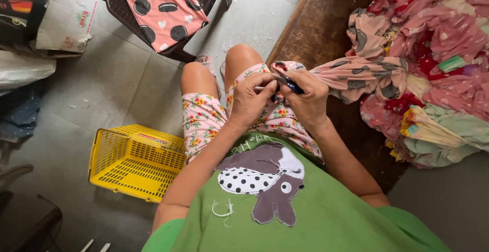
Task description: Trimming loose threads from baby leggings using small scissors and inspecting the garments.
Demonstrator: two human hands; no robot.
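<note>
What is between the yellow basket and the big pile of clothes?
In the head view, the person's lap sits between the yellow basket and the clothes pile, with both hands working pink fabric.

two hands are in view: the left hand (250, 101) and the right hand (307, 99), both near the centre. one small blue-handled tool (291, 85) sits between them. one pink patterned garment (356, 76) is pinched in the fingers. one yellow plastic basket (136, 160) lies at eight o'clock. one dark plastic chair (117, 2) stands at eleven o'clock, with one pink cloth (163, 7) draped on it. one heap of mixed fabrics (438, 63) fills three o'clock.
</note>
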